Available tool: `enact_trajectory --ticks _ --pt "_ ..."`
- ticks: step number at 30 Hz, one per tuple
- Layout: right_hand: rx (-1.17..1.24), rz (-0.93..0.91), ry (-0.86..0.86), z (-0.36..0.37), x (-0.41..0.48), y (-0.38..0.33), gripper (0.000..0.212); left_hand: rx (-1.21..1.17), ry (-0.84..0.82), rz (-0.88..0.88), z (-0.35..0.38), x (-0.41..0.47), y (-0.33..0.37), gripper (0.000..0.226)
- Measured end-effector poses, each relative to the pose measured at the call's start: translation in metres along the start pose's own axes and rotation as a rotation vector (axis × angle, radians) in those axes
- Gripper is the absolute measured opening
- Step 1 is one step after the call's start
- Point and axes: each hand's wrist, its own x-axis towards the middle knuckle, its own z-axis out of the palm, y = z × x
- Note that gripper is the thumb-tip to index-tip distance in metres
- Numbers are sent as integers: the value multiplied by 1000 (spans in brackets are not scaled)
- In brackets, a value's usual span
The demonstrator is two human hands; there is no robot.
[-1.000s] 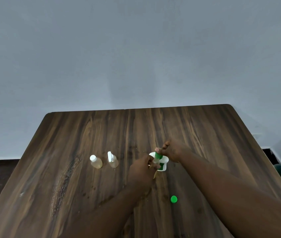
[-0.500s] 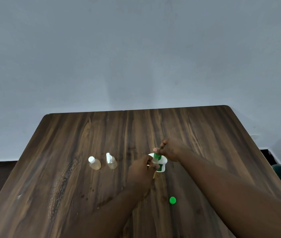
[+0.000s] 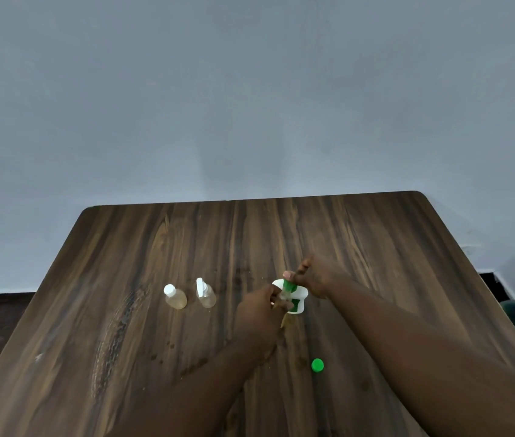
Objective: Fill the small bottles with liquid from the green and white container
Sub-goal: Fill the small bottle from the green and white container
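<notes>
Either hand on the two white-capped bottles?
No: left hand and right hand are at the green and white container; both bottles stand apart.

Left hand [image 3: 259, 316] fingers curled, pinching small bottle [image 3: 285, 294]; right hand [image 3: 316, 275] fingers pinching container [image 3: 299, 305] top; forearms converge.

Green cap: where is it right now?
Head view: the green cap lies loose on the wooden table, between the left forearm and right forearm, nearer the camera than the green and white container.

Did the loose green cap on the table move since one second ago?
No. Judged against the round-capped small bottle, the green cap lies at the same spot on the table.
</notes>
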Motion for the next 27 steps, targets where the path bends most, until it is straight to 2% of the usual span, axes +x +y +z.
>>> enact_trajectory --ticks 6,11,16,21,27 --pt "-28 -15 24 -5 -1 -7 45 -27 7 17 -1 -1 2 2" --pt "-41 18 29 1 -2 -2 47 -12 -12 -5 0 -1 0 8" --pt "-113 -35 58 -10 -6 -13 41 -17 8 15 -3 0 2 5" --pt "-91 10 49 -1 -5 -6 49 -4 -9 1 -1 -3 1 10" --pt "-125 -37 53 -11 -8 -12 47 -18 11 6 -2 0 3 8"
